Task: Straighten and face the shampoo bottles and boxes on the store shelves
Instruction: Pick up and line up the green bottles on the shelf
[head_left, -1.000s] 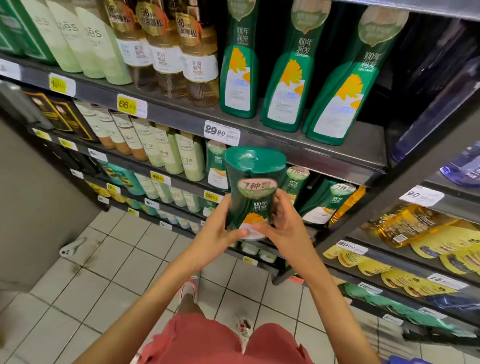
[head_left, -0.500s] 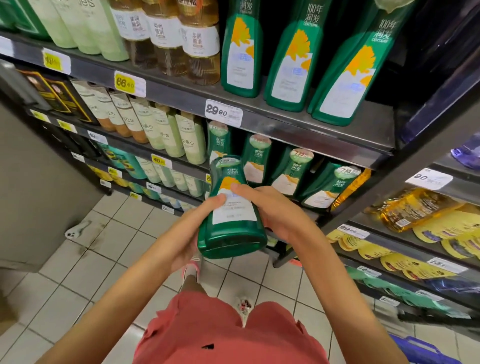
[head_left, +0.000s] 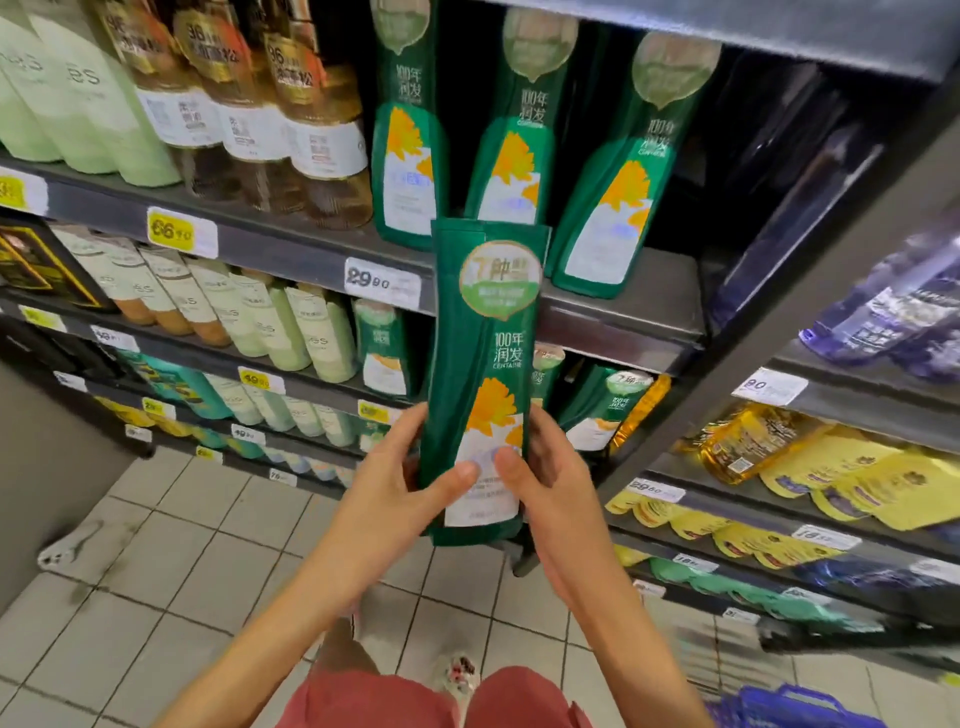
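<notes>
Shelves (head_left: 291, 254) packed with bottles are standing in front of a person. The left hand (head_left: 387, 488) and the right hand (head_left: 550, 488) are both holding one tall green shampoo bottle (head_left: 483, 364) by its lower part. It is up in the air, not resting on any shelf, just in front of the grey shelf edge. It is standing almost straight up, and its front label with the yellow flower is facing the person. Each hand is curling round one side of the bottle, with the thumb pressing on the white part of the label and the other fingers going behind. The two thumbs are lying close together. On the shelf behind it, three more green bottles (head_left: 613, 197) of the same kind are standing in a row, fronts out. To their left, brown see-through bottles (head_left: 322, 135) and pale green bottles (head_left: 88, 104) are standing side by side. A white price tag (head_left: 382, 283) is sticking on the shelf edge just left of the held bottle. Yellow packs (head_left: 857, 483) are sitting on a lower shelf at the right. Down below, pale floor tiles (head_left: 171, 561) and a blue basket (head_left: 795, 706) are showing.
</notes>
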